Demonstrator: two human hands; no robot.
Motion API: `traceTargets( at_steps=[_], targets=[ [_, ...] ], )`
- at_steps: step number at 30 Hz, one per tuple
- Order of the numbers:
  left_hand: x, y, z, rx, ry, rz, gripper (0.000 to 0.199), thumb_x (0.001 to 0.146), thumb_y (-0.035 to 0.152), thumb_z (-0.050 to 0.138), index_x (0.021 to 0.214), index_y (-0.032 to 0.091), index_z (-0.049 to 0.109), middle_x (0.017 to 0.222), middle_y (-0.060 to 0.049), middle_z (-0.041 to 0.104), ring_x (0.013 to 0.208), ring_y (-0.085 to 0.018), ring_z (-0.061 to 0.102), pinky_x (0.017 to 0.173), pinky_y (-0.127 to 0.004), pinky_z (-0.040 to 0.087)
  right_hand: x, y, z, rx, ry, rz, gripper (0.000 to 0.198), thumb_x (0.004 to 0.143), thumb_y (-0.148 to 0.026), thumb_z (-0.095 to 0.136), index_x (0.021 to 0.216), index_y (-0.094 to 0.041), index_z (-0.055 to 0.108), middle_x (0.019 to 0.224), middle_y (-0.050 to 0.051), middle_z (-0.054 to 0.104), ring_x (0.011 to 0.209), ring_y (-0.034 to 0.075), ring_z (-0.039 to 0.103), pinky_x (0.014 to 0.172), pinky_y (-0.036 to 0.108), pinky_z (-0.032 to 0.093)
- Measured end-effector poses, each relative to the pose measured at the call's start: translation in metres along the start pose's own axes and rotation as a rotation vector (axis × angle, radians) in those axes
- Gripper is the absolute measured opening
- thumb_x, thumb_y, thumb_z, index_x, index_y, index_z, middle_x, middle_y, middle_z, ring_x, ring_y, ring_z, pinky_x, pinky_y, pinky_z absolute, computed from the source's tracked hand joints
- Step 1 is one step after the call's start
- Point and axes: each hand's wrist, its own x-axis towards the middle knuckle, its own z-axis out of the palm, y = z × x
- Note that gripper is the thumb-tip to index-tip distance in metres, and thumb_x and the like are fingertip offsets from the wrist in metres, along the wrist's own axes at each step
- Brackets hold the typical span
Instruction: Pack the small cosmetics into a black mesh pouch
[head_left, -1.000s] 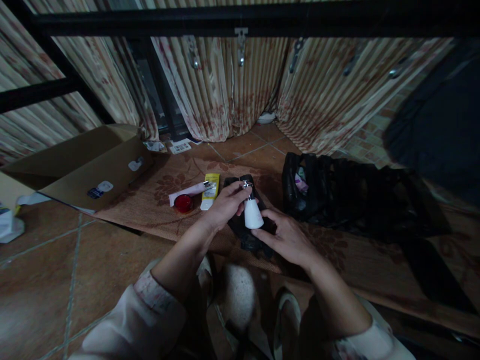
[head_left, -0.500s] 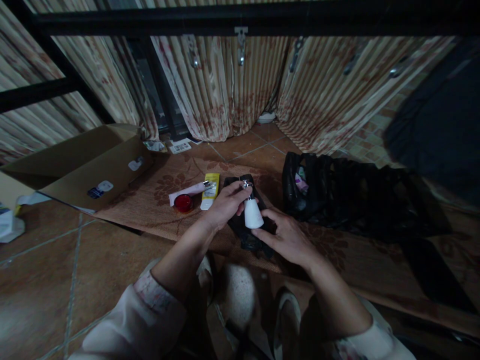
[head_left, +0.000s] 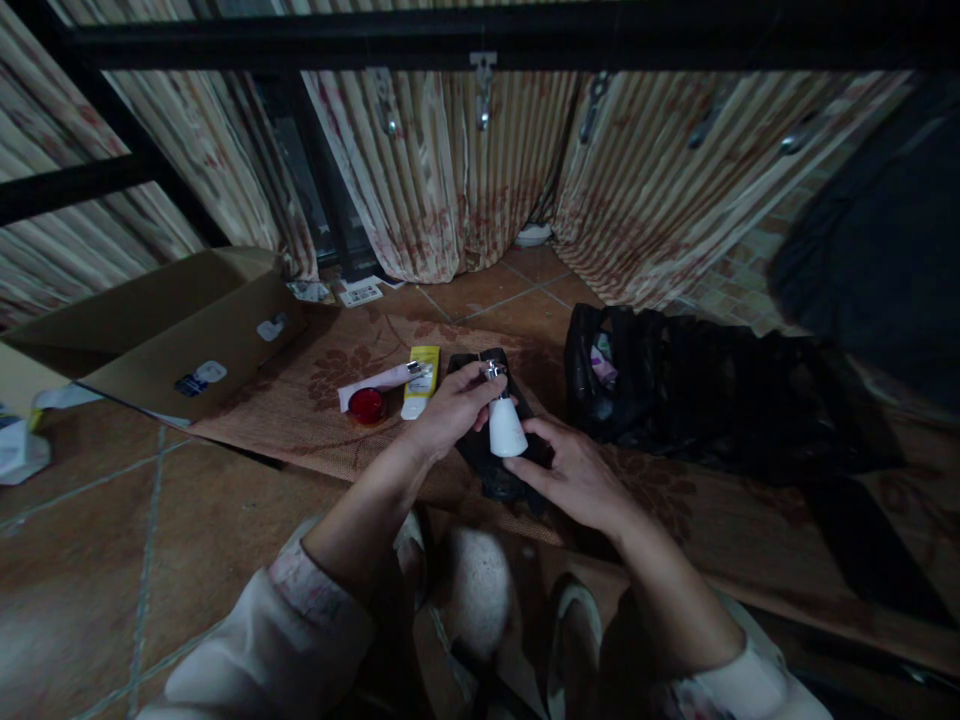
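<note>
A white cone-shaped pump bottle [head_left: 507,430] with a silvery top is between my hands. My left hand [head_left: 450,408] grips its shiny neck and top with the fingers. At the wide base, my right hand [head_left: 574,470] holds the bottle between thumb and fingers. A black plastic bag [head_left: 501,488] lies crumpled beneath it on the patterned cloth. Left of my left hand are a yellow tube [head_left: 424,372], a pale pink tube [head_left: 375,384] with a silvery cap that touches it, and a round red container [head_left: 367,407].
An open cardboard box [head_left: 217,365] stands at the left on the brown cloth [head_left: 300,430]. Black plastic bags [head_left: 690,390] fill the right side. Striped curtains [head_left: 450,180] hang behind a dark metal bar [head_left: 375,40]. My shoes [head_left: 576,640] are below the cloth's front edge.
</note>
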Motion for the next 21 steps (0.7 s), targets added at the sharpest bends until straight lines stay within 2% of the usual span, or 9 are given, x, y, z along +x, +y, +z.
traceTargets(
  at_steps=[6, 12, 21],
  targets=[
    [-0.0004, 0.0002, 0.0000, -0.003, -0.001, 0.002, 0.023, 0.079, 0.036, 0.064, 0.088, 0.015, 0.058, 0.074, -0.004, 0.070, 0.040, -0.003, 0.043, 0.039, -0.017, 0.030, -0.0003, 0.0004, 0.0004, 0.004, -0.004, 0.018, 0.023, 0.080, -0.032, 0.063, 0.101, -0.023, 0.063, 0.089, 0.001, 0.067, 0.076, 0.018, 0.060, 0.066, 0.028, 0.042],
    [-0.0014, 0.0007, 0.0008, -0.014, 0.011, -0.011, 0.022, 0.078, 0.035, 0.065, 0.087, 0.016, 0.058, 0.074, -0.004, 0.070, 0.040, -0.003, 0.043, 0.039, -0.017, 0.029, 0.0004, 0.0015, 0.0008, 0.020, 0.009, -0.024, 0.022, 0.080, -0.031, 0.063, 0.100, -0.023, 0.062, 0.095, 0.002, 0.067, 0.088, 0.020, 0.062, 0.077, 0.031, 0.044],
    [-0.0014, 0.0011, 0.0009, -0.006, 0.001, 0.000, 0.021, 0.078, 0.033, 0.065, 0.085, 0.015, 0.057, 0.072, -0.003, 0.069, 0.040, -0.003, 0.042, 0.039, -0.017, 0.029, 0.0002, 0.0015, 0.0011, 0.018, 0.014, -0.018, 0.021, 0.080, -0.031, 0.064, 0.099, -0.023, 0.063, 0.096, 0.002, 0.067, 0.090, 0.020, 0.061, 0.077, 0.030, 0.043]
  ],
)
